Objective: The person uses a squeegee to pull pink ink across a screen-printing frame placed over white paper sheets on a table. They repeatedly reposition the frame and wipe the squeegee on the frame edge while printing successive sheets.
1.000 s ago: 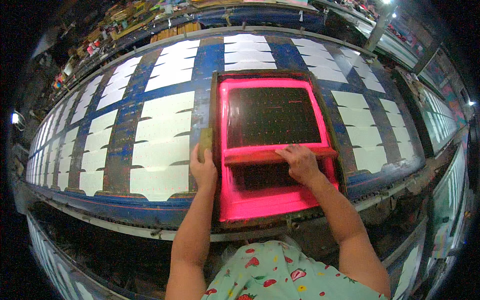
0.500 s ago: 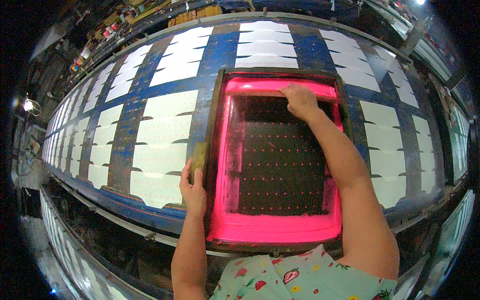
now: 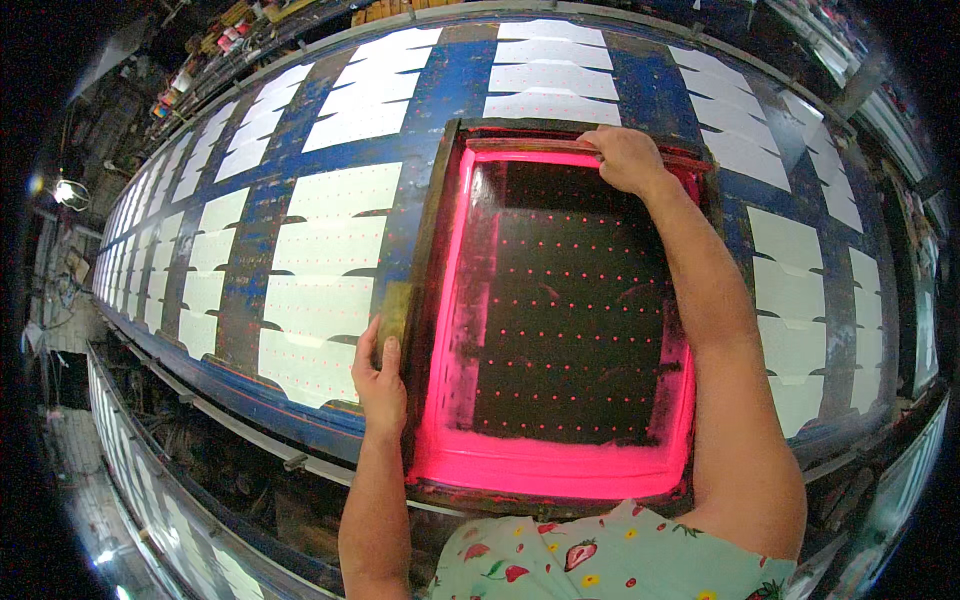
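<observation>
A screen-printing frame (image 3: 428,262) with dark rails lies on the long table in front of me. Its black mesh (image 3: 570,330) carries rows of small pink dots. Bright pink ink (image 3: 550,468) is thick along the near end and streaks both sides. My right hand (image 3: 628,160) is closed on a squeegee (image 3: 530,148), a long bar lying across the frame's far end; its right part is partly hidden behind the hand. At the left rail, my left hand (image 3: 380,378) grips a yellowish block (image 3: 396,310), thumb on top and fingers around its outer side.
Pale cut panels (image 3: 330,250) lie in rows along the blue table (image 3: 450,85), many with pink dots. More white panels (image 3: 552,70) lie beyond the frame. A metal rail (image 3: 290,460) edges the table's near side. Colourful containers (image 3: 170,95) stand at the far left.
My right hand has pushed the squeegee farther away, up to the frame's far end. The broad pink band there has narrowed. My left hand keeps its hold on the block.
</observation>
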A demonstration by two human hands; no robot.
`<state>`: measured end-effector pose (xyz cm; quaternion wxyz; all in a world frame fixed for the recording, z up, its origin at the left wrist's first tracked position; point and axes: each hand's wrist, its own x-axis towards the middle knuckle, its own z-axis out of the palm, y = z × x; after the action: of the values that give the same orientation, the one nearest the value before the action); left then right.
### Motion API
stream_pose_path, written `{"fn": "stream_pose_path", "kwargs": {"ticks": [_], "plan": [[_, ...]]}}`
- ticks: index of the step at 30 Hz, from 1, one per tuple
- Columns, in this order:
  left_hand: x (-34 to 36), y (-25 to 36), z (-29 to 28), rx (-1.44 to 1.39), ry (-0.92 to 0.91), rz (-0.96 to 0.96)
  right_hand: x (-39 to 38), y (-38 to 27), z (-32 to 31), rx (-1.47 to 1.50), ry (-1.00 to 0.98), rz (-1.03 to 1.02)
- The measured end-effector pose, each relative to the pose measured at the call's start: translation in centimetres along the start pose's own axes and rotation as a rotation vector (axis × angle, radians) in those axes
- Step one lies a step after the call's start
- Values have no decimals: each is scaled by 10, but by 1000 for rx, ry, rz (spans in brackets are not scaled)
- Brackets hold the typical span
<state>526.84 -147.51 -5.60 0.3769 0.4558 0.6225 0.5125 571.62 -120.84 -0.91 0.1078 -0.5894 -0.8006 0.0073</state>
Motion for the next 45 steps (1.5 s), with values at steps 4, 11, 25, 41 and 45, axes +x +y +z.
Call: {"fn": "stream_pose_path", "kwargs": {"ticks": [4, 11, 25, 41, 45], "plan": [[1, -1, -1, 41, -3, 26, -8, 1, 0, 2, -13, -44], [2, -1, -1, -9, -30, 34, -68, -38, -12, 59, -155, -65], [13, -28, -1, 93, 0, 156, -326, -222, -42, 10, -135, -63], [7, -9, -3, 492, 66, 100, -457, -303, -37, 132, 16, -140], [7, -13, -3, 241, -15, 144, -472, -284, -40, 273, 27, -198]]}}
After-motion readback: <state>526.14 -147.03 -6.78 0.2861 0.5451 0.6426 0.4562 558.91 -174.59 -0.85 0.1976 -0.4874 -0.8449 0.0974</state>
